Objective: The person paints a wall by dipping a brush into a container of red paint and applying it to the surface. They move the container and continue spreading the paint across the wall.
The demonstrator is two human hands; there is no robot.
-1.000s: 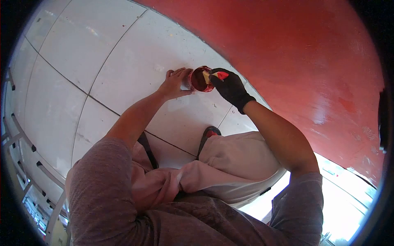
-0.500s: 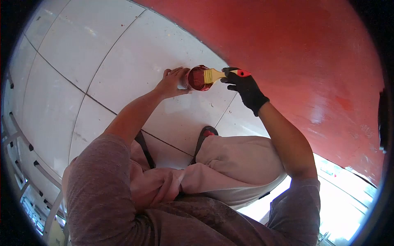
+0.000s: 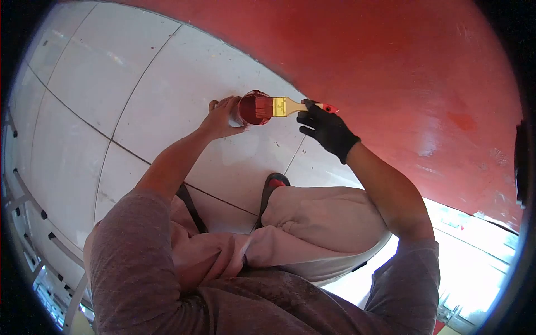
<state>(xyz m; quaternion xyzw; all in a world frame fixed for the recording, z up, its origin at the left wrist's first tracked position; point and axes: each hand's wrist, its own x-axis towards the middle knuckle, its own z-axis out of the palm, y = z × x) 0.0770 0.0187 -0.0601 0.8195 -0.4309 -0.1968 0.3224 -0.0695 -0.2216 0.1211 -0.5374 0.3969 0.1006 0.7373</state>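
And up comes the brush [image 3: 290, 106]; a second ago its bristles were sunk inside the can [image 3: 236, 116], half a second ago the metal band hung at the rim, and now the red-coated bristles show plainly over the can's mouth; the gloved right hand [image 3: 329, 131] has the handle pinched, its other fingers loosely half-curled; the bare left hand [image 3: 220, 118] stays wrapped part-open around the can's far side from the brush; the can stands on the tiled floor [image 3: 184, 84], near the red surface [image 3: 391, 67], holding dark red paint [image 3: 249, 109].
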